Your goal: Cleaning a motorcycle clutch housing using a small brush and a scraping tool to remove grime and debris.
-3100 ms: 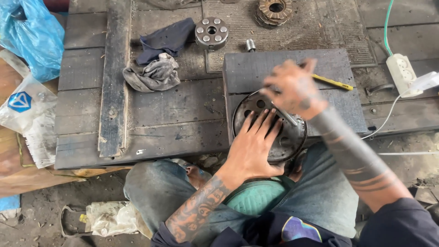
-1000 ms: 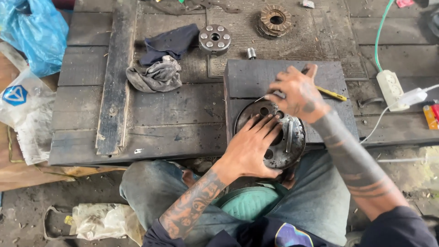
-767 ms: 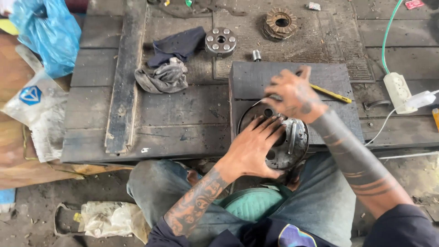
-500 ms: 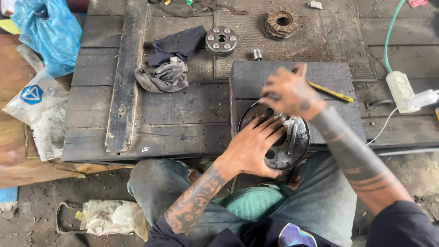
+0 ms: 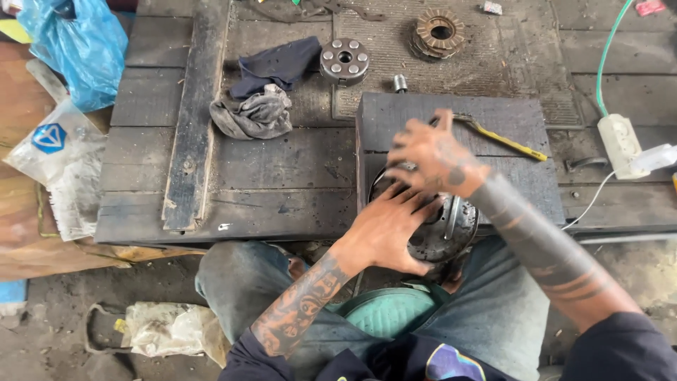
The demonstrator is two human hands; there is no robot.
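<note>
A round dark metal drum part (image 5: 451, 229) rests at the near edge of a thick wooden block (image 5: 493, 123), above my lap. My left hand (image 5: 384, 229) lies flat on its left side, fingers spread, holding it in place. Over the drum's top edge, my right hand (image 5: 434, 155) has its fingers curled around a small metal piece that is mostly hidden. A yellow-handled tool (image 5: 504, 139) lies on the block just past my right hand.
On the dark plank bench sit a crumpled grey rag (image 5: 254, 113), a dark cloth (image 5: 278, 63), a round hub with bolts (image 5: 344, 60), a stack of toothed discs (image 5: 438, 32), a small metal sleeve (image 5: 400, 82). A white power strip (image 5: 620, 137) lies right, blue bag (image 5: 74, 42) left.
The view has shifted slightly. My right hand has moved a little over the drum's top edge; my left hand stays pressed on the drum.
</note>
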